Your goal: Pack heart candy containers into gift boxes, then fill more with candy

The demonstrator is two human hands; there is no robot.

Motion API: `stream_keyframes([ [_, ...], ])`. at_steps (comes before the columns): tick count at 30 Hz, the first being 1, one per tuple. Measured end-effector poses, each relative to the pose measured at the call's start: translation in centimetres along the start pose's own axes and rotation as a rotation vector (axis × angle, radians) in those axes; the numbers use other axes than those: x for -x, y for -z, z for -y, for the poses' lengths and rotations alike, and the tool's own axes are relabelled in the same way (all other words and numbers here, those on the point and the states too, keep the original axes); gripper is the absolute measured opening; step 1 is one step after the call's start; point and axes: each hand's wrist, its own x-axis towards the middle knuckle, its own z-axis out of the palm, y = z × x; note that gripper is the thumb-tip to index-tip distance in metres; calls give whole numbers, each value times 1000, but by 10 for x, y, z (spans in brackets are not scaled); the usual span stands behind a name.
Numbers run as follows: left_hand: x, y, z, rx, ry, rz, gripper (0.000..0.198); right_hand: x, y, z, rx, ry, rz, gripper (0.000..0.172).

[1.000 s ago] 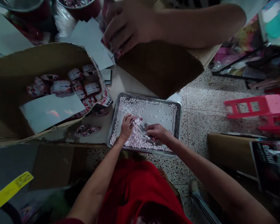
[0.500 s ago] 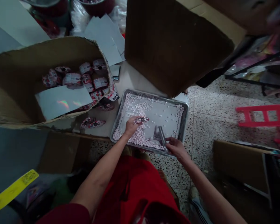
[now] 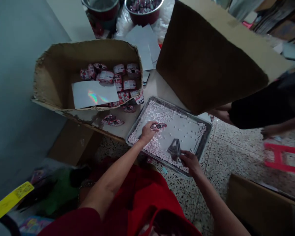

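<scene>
Yellow tag (image 3: 12, 200): square code, text illegible. Left hand (image 3: 147, 132) pinches printed pack (image 3: 160, 126), right hand (image 3: 189, 161) pinches clear scoop (image 3: 178, 147). Carton (image 3: 208, 59) crowds tray (image 3: 204, 142).

Head-worn view, forward and down

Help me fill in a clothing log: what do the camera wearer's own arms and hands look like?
The left hand and right hand are bare, with no gloves, and no watch shows at either wrist. A dark red sleeve shows on the left side, leaving the left forearm bare. The right forearm is bare too; no sleeve shows there.
</scene>
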Motion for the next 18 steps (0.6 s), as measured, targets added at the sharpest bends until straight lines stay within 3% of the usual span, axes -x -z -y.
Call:
stream_keyframes([
  [3, 7, 37, 1, -115, -49, -106, 41, -4, 0, -3, -6, 13, 2, 56],
  [8, 15, 112, 16, -389, -64, -432, 34, -11, -9, 0, -19, 69, 14, 60],
  [10, 14, 130, 22, -487, -50, -472, 33, -12, -14, 3, 5, 77, 14, 61],
  [13, 6, 137, 27, -575, -39, -399, 32, -8, -18, 7, 94, 101, 30, 62],
  [18, -6, 126, 31, -766, -46, -340, 29, -4, -20, 2, 191, 111, 30, 63],
])
